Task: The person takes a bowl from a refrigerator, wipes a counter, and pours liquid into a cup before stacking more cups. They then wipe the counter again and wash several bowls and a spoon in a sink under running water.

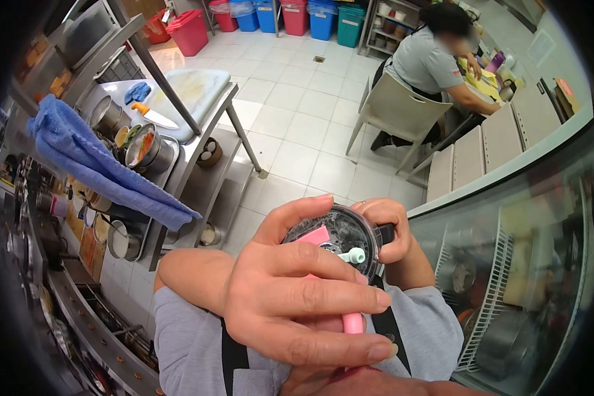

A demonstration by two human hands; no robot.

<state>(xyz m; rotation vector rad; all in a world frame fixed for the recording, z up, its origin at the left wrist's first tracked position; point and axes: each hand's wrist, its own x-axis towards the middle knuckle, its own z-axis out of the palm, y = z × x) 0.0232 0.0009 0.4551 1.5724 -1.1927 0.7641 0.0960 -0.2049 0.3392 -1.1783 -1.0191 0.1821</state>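
Curling partway, its fingers slightly parted, the left hand point(303, 290) is covering the lidded cup point(343, 228) from six to eleven o'clock; its grip is unclear. At three o'clock, the right hand point(388, 228) is clasping the black handle point(385, 235).

We hold one round, transparent-topped, dark-looking cup point(340, 224), black side handle point(387, 233), top facing up; pink tab point(315, 235), pale green spout point(355, 256). One smooth pink tube point(353, 323), partly hidden by our left hand point(297, 290).
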